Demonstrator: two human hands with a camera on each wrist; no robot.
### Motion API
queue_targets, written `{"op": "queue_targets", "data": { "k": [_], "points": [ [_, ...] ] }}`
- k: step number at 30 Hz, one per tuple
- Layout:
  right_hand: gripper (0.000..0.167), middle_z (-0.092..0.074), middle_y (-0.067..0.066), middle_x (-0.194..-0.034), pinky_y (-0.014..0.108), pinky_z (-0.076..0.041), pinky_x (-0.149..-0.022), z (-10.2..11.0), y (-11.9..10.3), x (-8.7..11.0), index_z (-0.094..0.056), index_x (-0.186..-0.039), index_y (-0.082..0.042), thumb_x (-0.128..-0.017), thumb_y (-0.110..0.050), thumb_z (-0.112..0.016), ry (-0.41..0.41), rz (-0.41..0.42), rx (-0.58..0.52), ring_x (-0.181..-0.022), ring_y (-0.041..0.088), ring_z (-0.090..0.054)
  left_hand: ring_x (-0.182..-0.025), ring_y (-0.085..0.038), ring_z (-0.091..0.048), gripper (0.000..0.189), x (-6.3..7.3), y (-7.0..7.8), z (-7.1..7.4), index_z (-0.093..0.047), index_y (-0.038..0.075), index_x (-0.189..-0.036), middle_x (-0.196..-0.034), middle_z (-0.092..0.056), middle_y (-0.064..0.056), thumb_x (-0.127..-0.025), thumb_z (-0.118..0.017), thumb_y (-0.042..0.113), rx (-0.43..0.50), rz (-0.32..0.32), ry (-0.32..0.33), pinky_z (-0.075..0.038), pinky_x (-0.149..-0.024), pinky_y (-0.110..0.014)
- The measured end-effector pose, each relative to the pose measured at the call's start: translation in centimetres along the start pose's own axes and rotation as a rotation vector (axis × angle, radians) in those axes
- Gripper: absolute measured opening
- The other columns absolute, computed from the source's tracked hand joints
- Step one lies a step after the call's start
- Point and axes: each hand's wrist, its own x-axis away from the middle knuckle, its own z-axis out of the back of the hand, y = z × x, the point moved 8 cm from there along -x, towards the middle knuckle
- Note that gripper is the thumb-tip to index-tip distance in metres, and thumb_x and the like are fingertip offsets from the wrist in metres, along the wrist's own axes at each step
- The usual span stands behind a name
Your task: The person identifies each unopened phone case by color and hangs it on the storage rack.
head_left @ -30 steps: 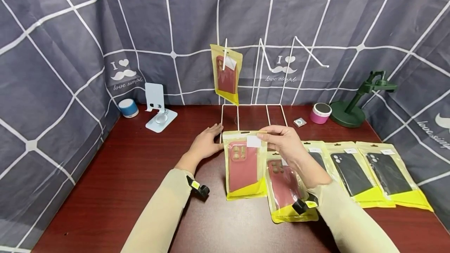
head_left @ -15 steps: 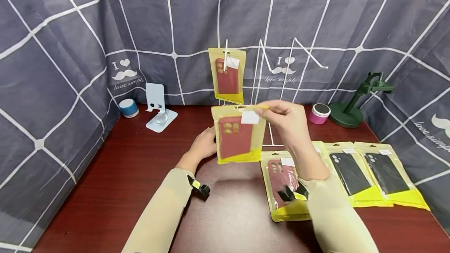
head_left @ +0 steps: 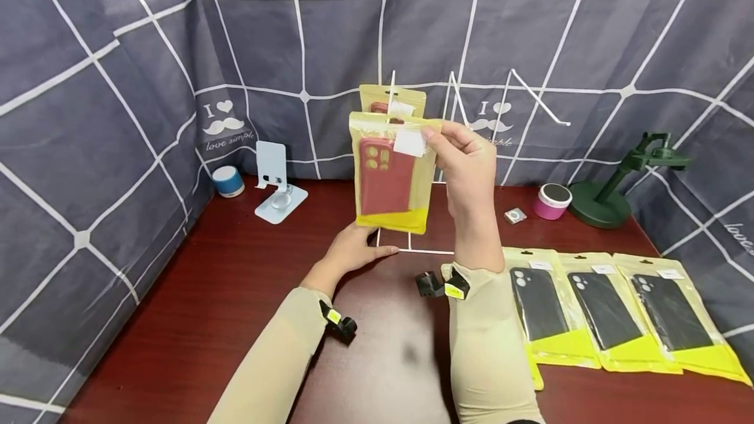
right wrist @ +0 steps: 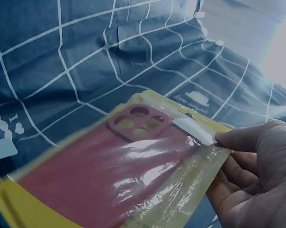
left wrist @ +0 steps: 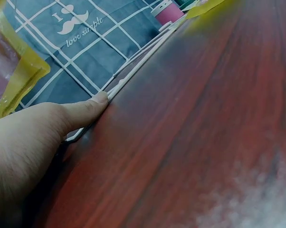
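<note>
My right hand (head_left: 473,165) pinches the top right corner of a clear-fronted pouch with a red phone case (head_left: 385,178) inside, thumb at its white label. In the right wrist view the case's camera cutouts (right wrist: 140,122) show through the shiny film. Behind it, a similar pouch (head_left: 368,95) hangs on the left hook (head_left: 393,87) of a white wire rack, mostly covered by the held one. My left hand (head_left: 352,250) rests at the rack's base wire (head_left: 432,252); in the left wrist view its thumb (left wrist: 88,110) lies straight along the wire, its other fingers hidden.
Several pouches with black phone cases (head_left: 609,306) lie at the right, another pouch partly under the right forearm. A green stand (head_left: 601,205), pink speaker (head_left: 552,201) and small square player (head_left: 515,215) stand behind them. Back left are a light blue phone stand (head_left: 279,205) and blue speaker (head_left: 228,182).
My right hand has lifted the red-case pouch from low over the table up in front of the hanging pouch. The left hand has stayed by the rack's base.
</note>
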Motion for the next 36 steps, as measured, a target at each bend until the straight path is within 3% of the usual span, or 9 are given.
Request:
{"op": "queue_targets", "data": {
  "k": [3, 11, 20, 25, 29, 36],
  "points": [
    [0.008, -0.072, 0.006, -0.077, 0.019, -0.036, -0.049, 0.4, 0.5, -0.2, -0.078, -0.094, 0.002, -0.087, -0.002, -0.077, -0.004, 0.009, -0.009, -0.060, 0.011, -0.053, -0.144, -0.023, -0.040, 0.088, -0.2, -0.1, -0.3, -0.050, 0.026, -0.151, -0.152, -0.049, 0.000, -0.080, -0.064, 0.077, -0.085, -0.010, -0.019, -0.037, -0.116, -0.043],
    [0.015, -0.073, 0.009, -0.082, 0.019, -0.044, -0.055, 0.5, 1.5, -0.8, -0.077, -0.098, 0.004, -0.086, -0.005, -0.079, -0.035, -0.038, -0.005, -0.067, 0.012, -0.061, -0.128, -0.017, -0.053, 0.079, -0.5, -0.2, 0.0, -0.047, 0.043, -0.143, -0.143, -0.053, 0.004, -0.075, -0.075, 0.071, 0.061, -0.004, 0.042, -0.049, -0.102, -0.044],
    [0.016, -0.072, 0.004, -0.078, 0.019, -0.036, -0.051, 0.4, 2.9, -0.9, -0.079, -0.098, 0.001, -0.086, -0.009, -0.081, -0.009, -0.047, 0.048, -0.064, 0.009, -0.056, -0.131, -0.014, -0.051, 0.072, -0.5, 0.1, 0.1, -0.046, 0.048, -0.142, -0.144, -0.053, 0.008, -0.079, -0.072, 0.070, 0.010, -0.055, 0.045, -0.048, -0.104, -0.040],
    [0.015, -0.071, 0.003, -0.076, 0.019, -0.032, -0.049, 0.7, 3.3, -1.0, -0.079, -0.098, 0.000, -0.086, -0.010, -0.081, 0.005, -0.043, 0.078, -0.059, 0.008, -0.050, -0.129, -0.016, -0.053, 0.071, -0.4, 0.3, 0.2, -0.048, 0.044, -0.143, -0.142, -0.054, 0.005, -0.080, -0.074, 0.065, 0.002, -0.074, 0.055, -0.049, -0.102, -0.041],
    [0.013, -0.069, 0.002, -0.074, 0.020, -0.027, -0.047, 0.9, 3.4, -1.0, -0.079, -0.096, -0.002, -0.087, -0.010, -0.080, 0.012, -0.038, 0.100, -0.055, 0.007, -0.043, -0.133, -0.018, -0.050, 0.074, -0.4, 0.1, 0.1, -0.049, 0.041, -0.146, -0.144, -0.054, 0.003, -0.081, -0.071, 0.069, -0.047, -0.055, 0.038, -0.047, -0.105, -0.043],
    [0.014, -0.070, 0.001, -0.076, 0.019, -0.035, -0.051, 1.1, 3.6, -1.1, -0.079, -0.097, -0.002, -0.086, -0.011, -0.081, 0.027, -0.032, 0.124, -0.060, 0.007, -0.049, -0.138, -0.020, -0.046, 0.078, -0.4, 0.0, -0.1, -0.050, 0.037, -0.149, -0.148, -0.052, 0.002, -0.081, -0.066, 0.074, -0.077, -0.021, 0.003, -0.045, -0.108, -0.044]
  ]
}}
